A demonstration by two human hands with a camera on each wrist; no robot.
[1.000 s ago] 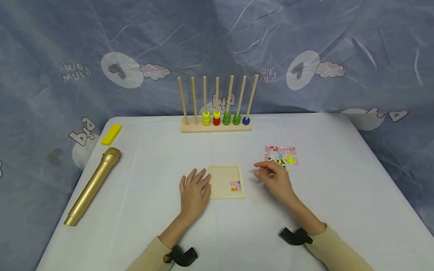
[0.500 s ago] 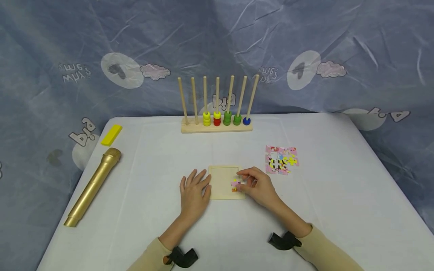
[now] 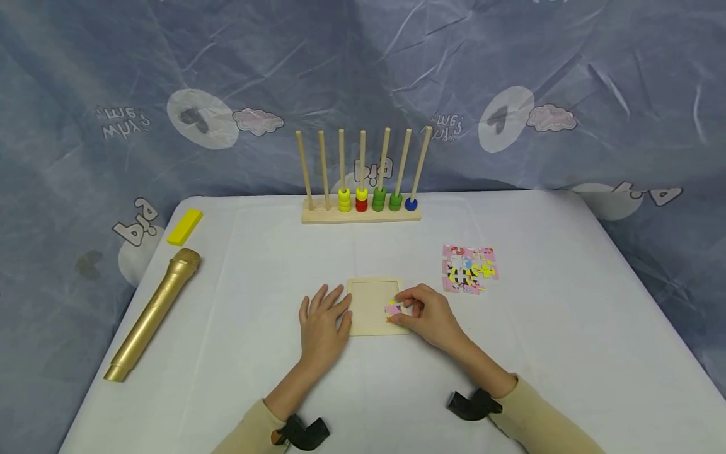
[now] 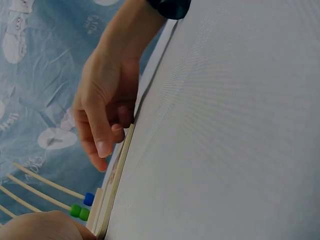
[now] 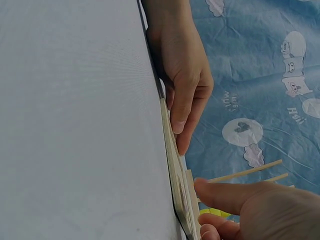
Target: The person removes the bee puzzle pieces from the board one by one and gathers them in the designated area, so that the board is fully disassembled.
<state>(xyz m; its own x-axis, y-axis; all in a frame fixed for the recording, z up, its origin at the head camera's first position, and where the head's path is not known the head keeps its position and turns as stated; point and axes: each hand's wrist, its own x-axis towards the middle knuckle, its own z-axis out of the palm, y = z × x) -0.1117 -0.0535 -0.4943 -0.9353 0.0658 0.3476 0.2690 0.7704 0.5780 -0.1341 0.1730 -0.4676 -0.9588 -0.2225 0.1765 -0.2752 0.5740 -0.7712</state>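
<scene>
A square wooden puzzle tray (image 3: 368, 330) lies at the middle of the table. My left hand (image 3: 324, 328) rests flat with spread fingers, its fingertips and thumb touching the tray's left edge. Inside the tray's right part is a small pink puzzle piece (image 3: 391, 310) with yellow and orange marks. My right hand (image 3: 431, 317) is over the tray's right edge, thumb and index finger curled about this piece, pinching it; the fingers partly cover it. In the right wrist view, the thumb and fingers of my right hand (image 5: 260, 210) are low beside the tray (image 5: 175, 175).
Pink and yellow puzzle pieces (image 3: 462, 277) lie grouped right of the tray. A wooden peg stand (image 3: 363, 216) with coloured beads stands at the back. A gold microphone (image 3: 153, 315) and a yellow block (image 3: 184, 227) lie along the left edge.
My right hand has moved left and down from near the loose puzzle pieces to the piece in the tray, its fingers closing in slightly. The left hand has stayed put.
</scene>
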